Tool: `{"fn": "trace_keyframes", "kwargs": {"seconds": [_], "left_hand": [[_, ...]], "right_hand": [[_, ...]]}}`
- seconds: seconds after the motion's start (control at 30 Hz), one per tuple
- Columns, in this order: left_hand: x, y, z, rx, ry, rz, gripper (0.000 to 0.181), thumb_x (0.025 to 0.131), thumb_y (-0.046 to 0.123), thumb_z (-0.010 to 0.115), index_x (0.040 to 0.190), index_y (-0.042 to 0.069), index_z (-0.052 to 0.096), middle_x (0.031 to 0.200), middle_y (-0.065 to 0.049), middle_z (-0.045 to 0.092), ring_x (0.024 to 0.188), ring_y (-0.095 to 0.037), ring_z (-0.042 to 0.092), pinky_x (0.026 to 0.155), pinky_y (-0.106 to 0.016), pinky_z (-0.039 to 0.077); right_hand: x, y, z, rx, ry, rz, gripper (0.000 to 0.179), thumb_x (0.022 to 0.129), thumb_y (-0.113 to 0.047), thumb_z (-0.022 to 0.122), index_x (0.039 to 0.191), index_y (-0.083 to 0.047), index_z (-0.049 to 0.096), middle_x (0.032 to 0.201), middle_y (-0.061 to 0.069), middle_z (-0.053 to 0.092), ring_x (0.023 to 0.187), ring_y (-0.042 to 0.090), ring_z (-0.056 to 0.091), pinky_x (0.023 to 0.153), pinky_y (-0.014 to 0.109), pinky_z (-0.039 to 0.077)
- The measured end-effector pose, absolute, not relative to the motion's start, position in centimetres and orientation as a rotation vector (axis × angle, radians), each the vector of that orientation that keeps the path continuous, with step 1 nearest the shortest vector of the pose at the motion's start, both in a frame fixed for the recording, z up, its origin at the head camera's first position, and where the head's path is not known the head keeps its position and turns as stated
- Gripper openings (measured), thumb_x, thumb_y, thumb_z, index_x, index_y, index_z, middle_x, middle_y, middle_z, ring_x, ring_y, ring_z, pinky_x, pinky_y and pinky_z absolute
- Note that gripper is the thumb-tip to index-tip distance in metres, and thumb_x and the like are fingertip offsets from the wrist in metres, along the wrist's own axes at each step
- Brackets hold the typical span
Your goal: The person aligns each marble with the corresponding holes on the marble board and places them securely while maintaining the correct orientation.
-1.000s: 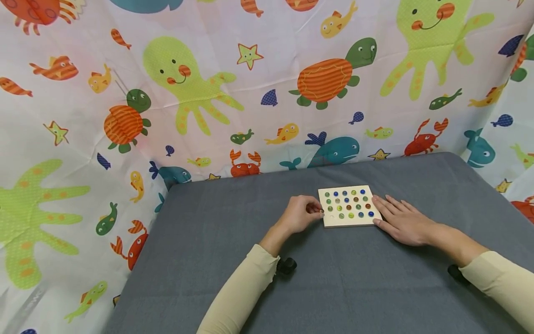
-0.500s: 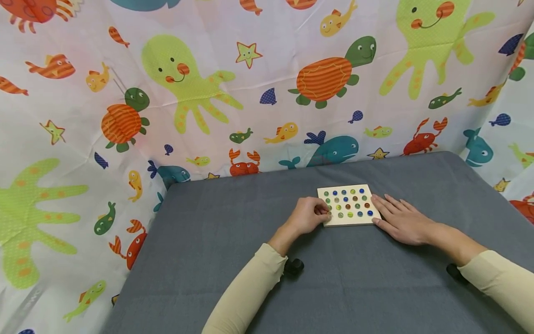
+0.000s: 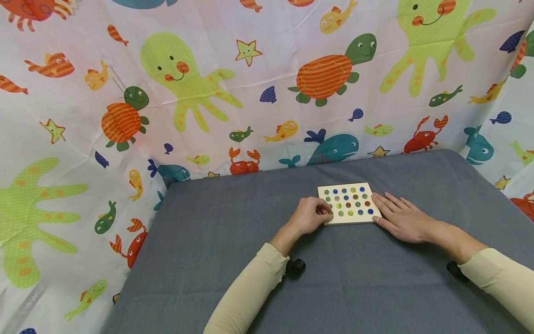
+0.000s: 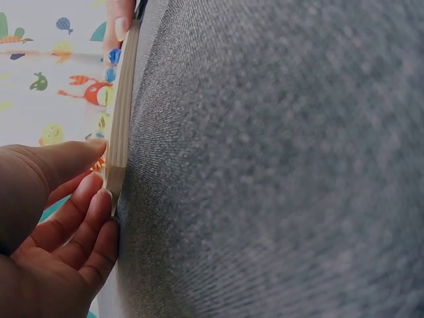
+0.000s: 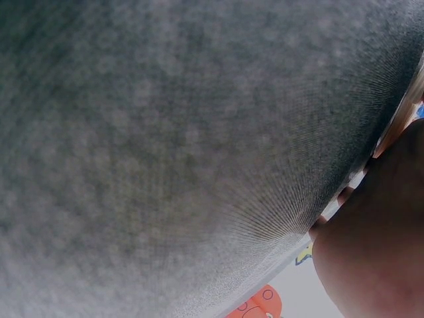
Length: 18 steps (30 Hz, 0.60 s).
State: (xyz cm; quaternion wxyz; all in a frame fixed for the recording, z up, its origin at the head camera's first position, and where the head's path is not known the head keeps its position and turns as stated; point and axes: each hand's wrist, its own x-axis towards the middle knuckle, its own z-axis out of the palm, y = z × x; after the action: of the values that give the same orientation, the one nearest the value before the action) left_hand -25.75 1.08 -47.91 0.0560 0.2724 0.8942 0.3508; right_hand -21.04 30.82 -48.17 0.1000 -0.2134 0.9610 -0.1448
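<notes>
A pale wooden board [image 3: 333, 221] with rows of green, blue, yellow and brown glass marbles lies flat on the grey cloth. At its front-left corner my left hand [image 3: 308, 215] pinches a small amber marble [image 4: 99, 163] between thumb and fingertips, right at the corner position; the fingers partly hide it. Seen from the left wrist, the thumb is over the board's top and other fingers lie against its side edge [image 4: 120, 126]. My right hand [image 3: 405, 220] lies flat, fingers straight, with its fingertips and thumb against the board's right edge.
Grey cloth [image 3: 233, 260] covers the table around the board. Behind it hangs a white curtain [image 3: 267, 55] printed with sea animals, which also runs down the left and right sides. A dark wrist camera [image 3: 295, 268] sits under the left sleeve.
My left hand has moved a little right, from beside the board's left edge to its front-left corner, where a bare hole showed before. The right hand stays put.
</notes>
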Motion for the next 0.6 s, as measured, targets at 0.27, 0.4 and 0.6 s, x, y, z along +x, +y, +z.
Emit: {"fn": "trace_keyframes", "kwargs": {"seconds": [0.27,0.4,0.6], "left_hand": [[-25.5,0.7,-48.0,0.839,2.685,1.082,0.018,0.09,0.016,0.08,0.105,0.006,0.074,0.085,0.003,0.065,0.071,-0.003,0.055,0.068,-0.015,0.046],[-25.5,-0.1,-48.1,0.846,2.711,1.071,0.018,0.093,0.018,0.078,0.106,0.007,0.073,0.086,0.003,0.064,0.072,-0.003,0.055,0.069,-0.015,0.046],[-25.6,-2.1,-47.5,0.849,2.804,0.987,0.019,0.098,0.022,0.072,0.11,0.007,0.074,0.09,0.002,0.066,0.077,-0.007,0.058,0.071,-0.019,0.047]], "right_hand": [[-20.9,31.0,-48.2,-0.632,2.84,-0.434,0.075,0.109,-0.051,0.039,0.163,-0.002,0.018,0.168,0.022,0.019,0.152,0.049,0.013,0.116,0.07,0.009],[-20.9,31.1,-48.3,-0.637,2.842,-0.436,0.075,0.109,-0.05,0.039,0.163,-0.002,0.018,0.168,0.022,0.019,0.152,0.049,0.013,0.115,0.07,0.009],[-21.1,31.1,-48.1,-0.638,2.824,-0.443,0.077,0.108,-0.053,0.04,0.163,-0.003,0.018,0.168,0.021,0.019,0.153,0.049,0.013,0.116,0.07,0.009]]}}
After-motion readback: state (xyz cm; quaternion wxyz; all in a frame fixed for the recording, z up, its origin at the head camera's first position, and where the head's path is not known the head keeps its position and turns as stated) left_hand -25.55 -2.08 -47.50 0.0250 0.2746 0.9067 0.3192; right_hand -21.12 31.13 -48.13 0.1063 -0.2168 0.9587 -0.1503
